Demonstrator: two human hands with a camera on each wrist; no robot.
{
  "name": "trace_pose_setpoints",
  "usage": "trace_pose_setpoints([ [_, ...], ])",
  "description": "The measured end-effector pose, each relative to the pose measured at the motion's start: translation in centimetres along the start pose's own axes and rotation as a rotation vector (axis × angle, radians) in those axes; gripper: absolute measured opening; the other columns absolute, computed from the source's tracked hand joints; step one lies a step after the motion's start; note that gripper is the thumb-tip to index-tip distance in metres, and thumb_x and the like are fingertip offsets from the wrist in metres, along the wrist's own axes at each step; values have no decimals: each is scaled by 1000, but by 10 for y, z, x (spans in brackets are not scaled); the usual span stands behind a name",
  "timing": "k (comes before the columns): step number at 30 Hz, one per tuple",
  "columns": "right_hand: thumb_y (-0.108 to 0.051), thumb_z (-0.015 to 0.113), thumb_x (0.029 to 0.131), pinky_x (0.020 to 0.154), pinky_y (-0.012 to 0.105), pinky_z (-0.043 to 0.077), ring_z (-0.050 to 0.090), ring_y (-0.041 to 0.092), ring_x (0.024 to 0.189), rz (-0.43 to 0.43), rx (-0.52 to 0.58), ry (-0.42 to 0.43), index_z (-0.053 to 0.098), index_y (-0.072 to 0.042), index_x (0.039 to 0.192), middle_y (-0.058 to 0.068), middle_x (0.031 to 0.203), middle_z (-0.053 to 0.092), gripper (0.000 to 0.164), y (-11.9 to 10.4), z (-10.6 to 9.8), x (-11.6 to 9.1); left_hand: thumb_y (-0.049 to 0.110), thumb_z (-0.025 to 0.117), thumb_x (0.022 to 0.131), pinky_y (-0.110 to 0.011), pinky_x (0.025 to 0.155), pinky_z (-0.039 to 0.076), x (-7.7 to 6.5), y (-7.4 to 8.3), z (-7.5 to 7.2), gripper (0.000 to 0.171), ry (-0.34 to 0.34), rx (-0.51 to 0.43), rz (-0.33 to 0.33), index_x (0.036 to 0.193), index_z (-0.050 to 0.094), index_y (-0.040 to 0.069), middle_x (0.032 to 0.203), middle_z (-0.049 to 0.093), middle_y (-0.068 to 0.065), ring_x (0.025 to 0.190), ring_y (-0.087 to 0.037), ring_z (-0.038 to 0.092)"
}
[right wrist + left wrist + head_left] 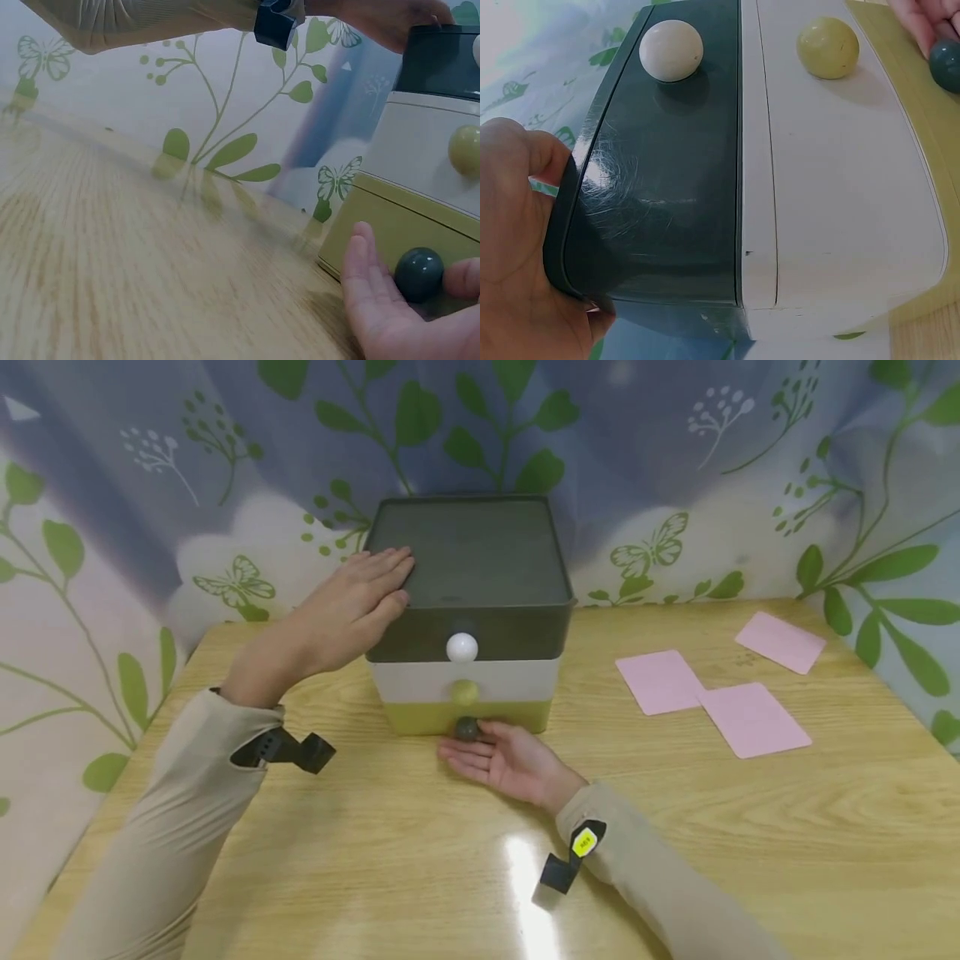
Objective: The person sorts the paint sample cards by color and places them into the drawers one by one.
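Note:
A small three-tier drawer box (pixel 468 681) stands on the table, with a dark green top tier, a white middle and a yellow-green bottom. My left hand (pixel 360 593) rests on the top's left edge, its fingers lying over the dark lid (pixel 480 547). Low at the front, my right hand (pixel 517 764) holds the round dark green knob (pixel 418 274) of the bottom drawer (pixel 401 225), thumb on one side and fingers on the other. Above it are a yellow-green knob (pixel 827 47) on the white drawer (pixel 847 172) and a white knob (pixel 671 50) on the dark drawer (pixel 660 187). All three drawers look closed.
Three pink cards (pixel 753 720) lie on the wooden table (pixel 375 860) to the right of the box, two of them meeting at a corner. Behind the box hangs a curtain (pixel 637 460) with green leaves and butterflies.

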State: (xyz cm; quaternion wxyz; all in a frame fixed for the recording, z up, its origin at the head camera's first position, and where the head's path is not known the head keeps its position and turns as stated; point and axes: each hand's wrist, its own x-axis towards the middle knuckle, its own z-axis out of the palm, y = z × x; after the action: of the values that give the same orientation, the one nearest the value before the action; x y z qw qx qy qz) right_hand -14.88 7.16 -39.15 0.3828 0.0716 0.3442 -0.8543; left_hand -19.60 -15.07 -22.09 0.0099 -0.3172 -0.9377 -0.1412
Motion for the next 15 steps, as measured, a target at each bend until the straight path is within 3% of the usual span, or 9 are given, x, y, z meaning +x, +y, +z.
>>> trace_pose_setpoints([
  [8,-21,23,107,111,40,32,26,40,140,13,11,2,20,9,148,34,149,25,51,4,0,-2,26,27,106,-43,119,4,-4,-2,1,54,22,1,0,148,25,-8,157,19,-22,146,-34,13],
  [15,-21,27,107,109,38,36,30,37,140,-11,51,13,22,10,147,32,148,29,51,3,2,-2,25,26,106,-44,119,5,-2,0,1,54,17,1,23,148,25,-9,156,19,-23,146,-34,13],
])
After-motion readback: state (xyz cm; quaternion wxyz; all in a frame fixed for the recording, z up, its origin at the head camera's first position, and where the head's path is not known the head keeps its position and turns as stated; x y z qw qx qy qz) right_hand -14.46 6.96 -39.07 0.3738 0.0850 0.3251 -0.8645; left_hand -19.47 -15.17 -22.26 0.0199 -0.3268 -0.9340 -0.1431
